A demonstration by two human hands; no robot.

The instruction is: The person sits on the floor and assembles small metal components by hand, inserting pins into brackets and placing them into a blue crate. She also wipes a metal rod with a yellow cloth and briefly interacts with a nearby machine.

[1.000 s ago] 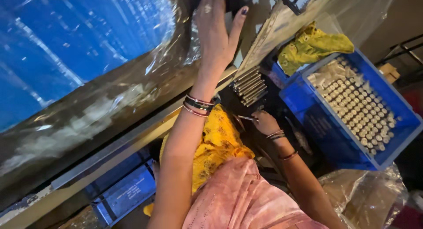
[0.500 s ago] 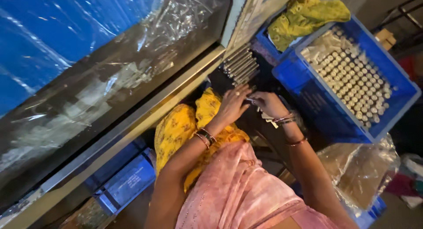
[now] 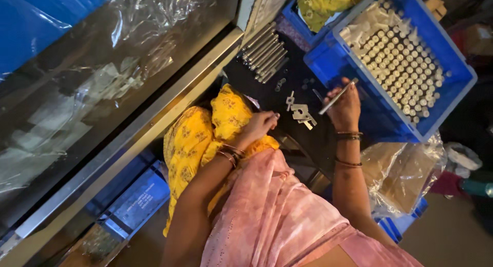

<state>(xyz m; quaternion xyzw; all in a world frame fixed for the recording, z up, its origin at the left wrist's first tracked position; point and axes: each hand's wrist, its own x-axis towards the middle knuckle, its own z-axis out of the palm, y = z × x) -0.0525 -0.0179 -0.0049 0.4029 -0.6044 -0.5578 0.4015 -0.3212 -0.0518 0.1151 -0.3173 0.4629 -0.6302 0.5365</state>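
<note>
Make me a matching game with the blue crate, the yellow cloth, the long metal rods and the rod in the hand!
Things:
1. blue crate
2. yellow cloth
3. row of metal rods
4. single metal rod

Places or states:
A. lying side by side on the dark surface
B. held in the right hand
C. filled with rows of small pale cylinders
D. on the lap, under the left hand

Pairs: 1-C, 2-D, 3-A, 4-B

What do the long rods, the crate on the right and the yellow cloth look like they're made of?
The long rods look like bare metal: grey with a dull shine, straight and even. The crate seems to be moulded plastic, uniformly blue with smooth, stiff walls. The yellow cloth looks like a soft printed woven fabric, folding and creasing; its fibre can't be told.
</note>
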